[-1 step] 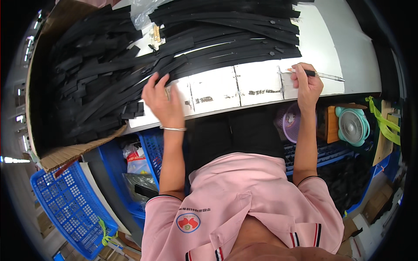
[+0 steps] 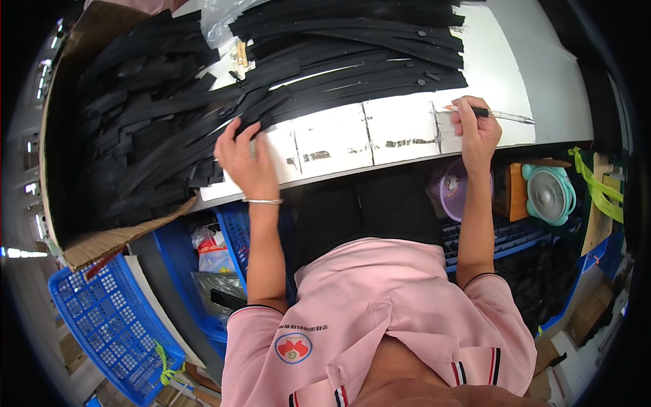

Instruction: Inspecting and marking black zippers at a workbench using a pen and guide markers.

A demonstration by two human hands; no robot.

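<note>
My left hand (image 2: 248, 159), with a bangle at its wrist, reaches over the left part of a white board (image 2: 332, 129). Its fingers are spread, their tips at the near edge of the black strips (image 2: 271, 102); whether they touch a strip I cannot tell. Between the thumb and fingers of my right hand (image 2: 479, 136) is a pen (image 2: 498, 116) with a clear barrel and a black grip. It lies nearly level above the board's right part, near a dark ruled line. Dark lines and smudges mark the board's near side.
A cardboard box (image 2: 81, 245) full of loose black strips stands at the left. Below the table are a blue basket (image 2: 115, 325), a purple basket (image 2: 456, 193) and a turquoise fan (image 2: 549, 193). Clear plastic film (image 2: 220, 20) lies at the back.
My left hand has shifted slightly left and down, staying beside the strips. My right hand keeps the pen in almost the same place.
</note>
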